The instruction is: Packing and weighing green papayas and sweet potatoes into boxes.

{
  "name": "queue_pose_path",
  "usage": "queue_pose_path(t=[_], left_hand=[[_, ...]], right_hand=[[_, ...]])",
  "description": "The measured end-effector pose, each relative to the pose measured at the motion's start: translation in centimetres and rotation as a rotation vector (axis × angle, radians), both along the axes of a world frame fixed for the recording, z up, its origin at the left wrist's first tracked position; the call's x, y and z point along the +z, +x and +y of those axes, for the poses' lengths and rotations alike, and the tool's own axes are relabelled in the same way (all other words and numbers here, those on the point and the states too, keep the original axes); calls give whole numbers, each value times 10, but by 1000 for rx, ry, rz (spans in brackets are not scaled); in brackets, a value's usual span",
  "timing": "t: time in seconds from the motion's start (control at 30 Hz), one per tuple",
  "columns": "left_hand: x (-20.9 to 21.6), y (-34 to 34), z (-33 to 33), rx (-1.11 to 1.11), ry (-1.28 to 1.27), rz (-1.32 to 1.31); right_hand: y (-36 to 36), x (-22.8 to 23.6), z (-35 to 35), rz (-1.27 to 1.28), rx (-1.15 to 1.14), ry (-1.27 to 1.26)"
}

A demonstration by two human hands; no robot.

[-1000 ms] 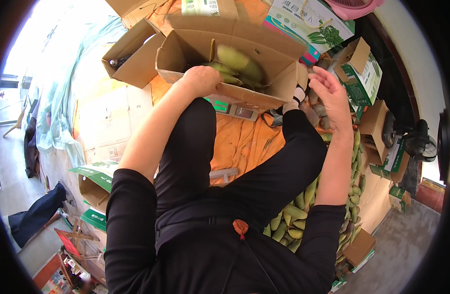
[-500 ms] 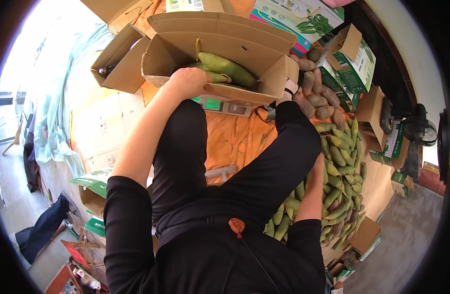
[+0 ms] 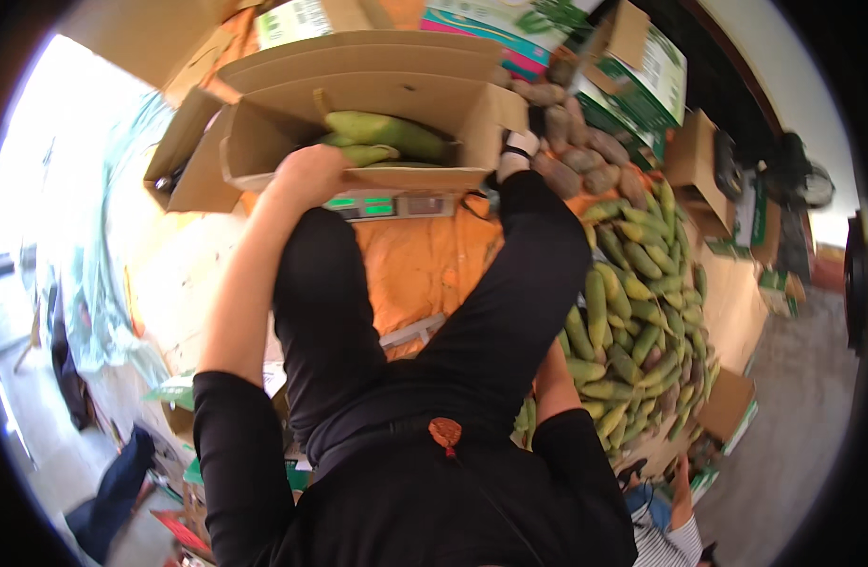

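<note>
A long brown cardboard box (image 3: 358,178) with raised flaps stands in front of my knees, and several green radishes (image 3: 387,132) lie inside it. My left hand (image 3: 311,175) is closed over the box's near wall, its fingertips curled inside beside the radishes and partly hidden. Under the box sits a digital scale (image 3: 425,205) with a lit green display. My right forearm (image 3: 554,383) reaches down beside my right thigh toward a large heap of green radishes (image 3: 642,350). My knee hides the right hand itself.
Brownish-red long roots (image 3: 580,156) lie beyond the heap. An orange cloth (image 3: 415,269) covers the ground between my legs. Green-and-white cartons (image 3: 656,80) stand at the far right, near a black fan (image 3: 802,180). Another person's striped sleeve (image 3: 665,548) shows at lower right.
The whole view has shifted, so the box appears farther left. My left hand stays at its near wall. My right hand remains hidden. Another person's arm has come into view at lower right.
</note>
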State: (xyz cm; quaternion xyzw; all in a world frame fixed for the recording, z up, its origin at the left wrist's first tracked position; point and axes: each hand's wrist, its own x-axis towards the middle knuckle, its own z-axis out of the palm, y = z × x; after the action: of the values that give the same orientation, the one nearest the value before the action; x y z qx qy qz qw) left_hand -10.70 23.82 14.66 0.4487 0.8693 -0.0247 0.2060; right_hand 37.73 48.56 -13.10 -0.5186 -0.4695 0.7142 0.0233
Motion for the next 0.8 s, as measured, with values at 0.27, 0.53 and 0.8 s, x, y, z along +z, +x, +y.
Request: queue_pose_path(t=[0.27, 0.53, 0.8], left_hand=[[18, 7, -3, 0, 88, 4], [17, 0, -3, -28, 133, 70], [44, -15, -9, 93, 6, 38]], right_hand=[[-16, -7, -13, -169, -37, -32], [8, -10, 0, -145, -136, -7], [-7, 60, 2, -188, 176, 288]])
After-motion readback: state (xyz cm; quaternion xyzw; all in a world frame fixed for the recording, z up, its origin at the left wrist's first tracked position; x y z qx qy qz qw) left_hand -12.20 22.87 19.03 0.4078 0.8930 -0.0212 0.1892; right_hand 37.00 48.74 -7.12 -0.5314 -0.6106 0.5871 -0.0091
